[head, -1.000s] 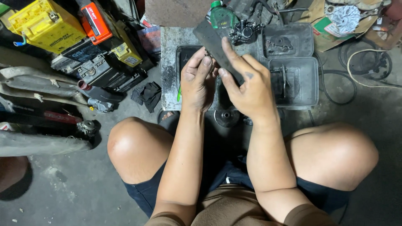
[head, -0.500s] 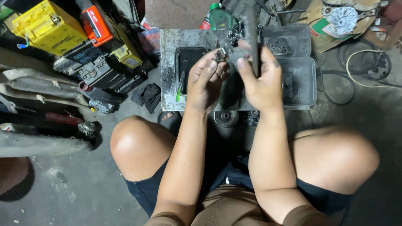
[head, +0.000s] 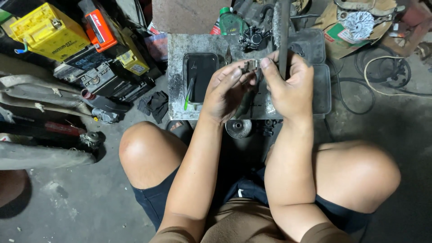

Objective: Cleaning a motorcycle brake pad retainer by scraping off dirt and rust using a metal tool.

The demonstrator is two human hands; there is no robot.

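The left hand (head: pixel 227 90) is curled in, and its thumb and fingertips pinch a small grey metal part (head: pixel 250 65). The hand is dirty with black grease. The right hand (head: pixel 290 83) is closed too. Its thumb and first finger press on the same small metal part from the other side, so both hands meet on it. The other fingers of the right hand wrap around a dark flat strip (head: pixel 282 31) that stands up straight and goes out past the top of the picture.

The small metal part is up in the air between the two hands, above a grey metal plate (head: pixel 177 72) that lies on the floor in front of the person's knees. It is too small to tell just what kind of part it is.

On the plate sits a black tray (head: pixel 200 72) with a green-handled tool (head: pixel 188 95) leaning in it. Just under the left hand, part of a dark green handle (head: pixel 245 104) pokes out. A round metal piece (head: pixel 238 128) lies on the floor below the plate, near the left wrist. A clear plastic tray (head: pixel 321 90) is beside the right hand. A yellow battery (head: pixel 47 29) and an orange and black battery (head: pixel 101 24) stand well off to the left, and a green bottle (head: pixel 231 22) stands beyond the plate.
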